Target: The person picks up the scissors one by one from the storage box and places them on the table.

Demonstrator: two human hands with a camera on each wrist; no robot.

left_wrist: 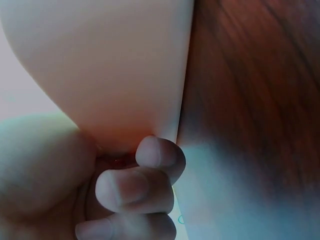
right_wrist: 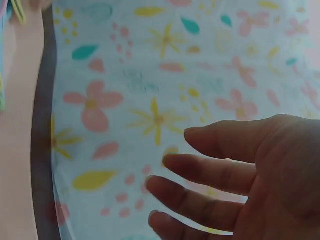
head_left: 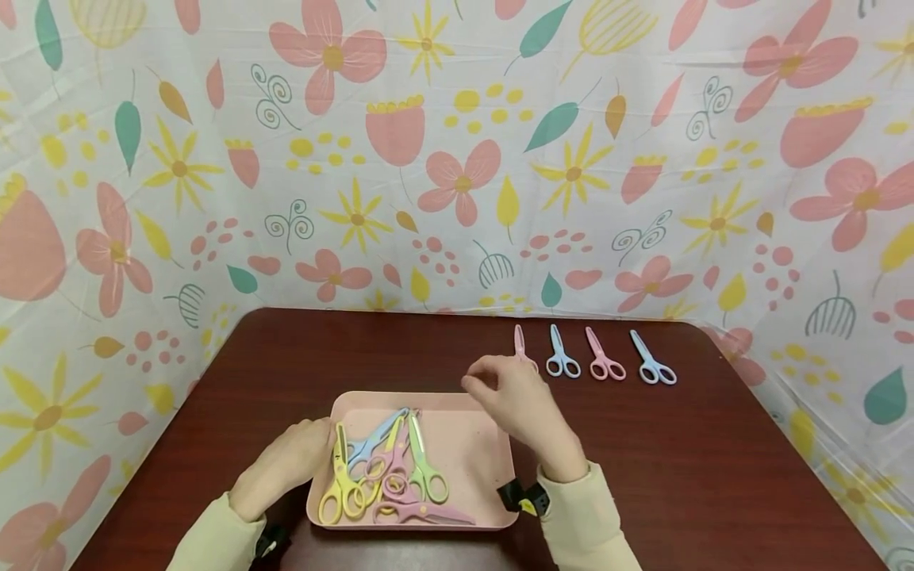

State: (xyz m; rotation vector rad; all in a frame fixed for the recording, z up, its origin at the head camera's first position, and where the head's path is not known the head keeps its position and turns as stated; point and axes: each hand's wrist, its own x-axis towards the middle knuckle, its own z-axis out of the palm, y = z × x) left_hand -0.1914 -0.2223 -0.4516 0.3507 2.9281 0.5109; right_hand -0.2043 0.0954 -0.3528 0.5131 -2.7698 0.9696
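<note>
My left hand point(head_left: 293, 456) grips the left side of a pink tray point(head_left: 471, 448), its fingers point(left_wrist: 142, 190) curled at the wall in the left wrist view. Heaped in the tray's left half are yellow scissors point(head_left: 340, 480), blue scissors point(head_left: 376, 438), green scissors point(head_left: 423, 468) and pink scissors point(head_left: 428, 512), overlapping one another. Over the tray's far right corner hovers my right hand point(head_left: 517, 400), holding nothing. The right wrist view shows its fingers point(right_wrist: 200, 172) spread and loosely bent. Just beyond it, pink scissors point(head_left: 519, 341) lie on the table, their handles partly hidden by the hand.
Along the table's back right edge, blue scissors point(head_left: 559, 354), pink scissors point(head_left: 601, 354) and more blue scissors point(head_left: 650, 361) lie in a row, blades pointing away. The dark wooden table point(head_left: 685, 468) meets a flower-patterned cloth point(head_left: 457, 230) at the back.
</note>
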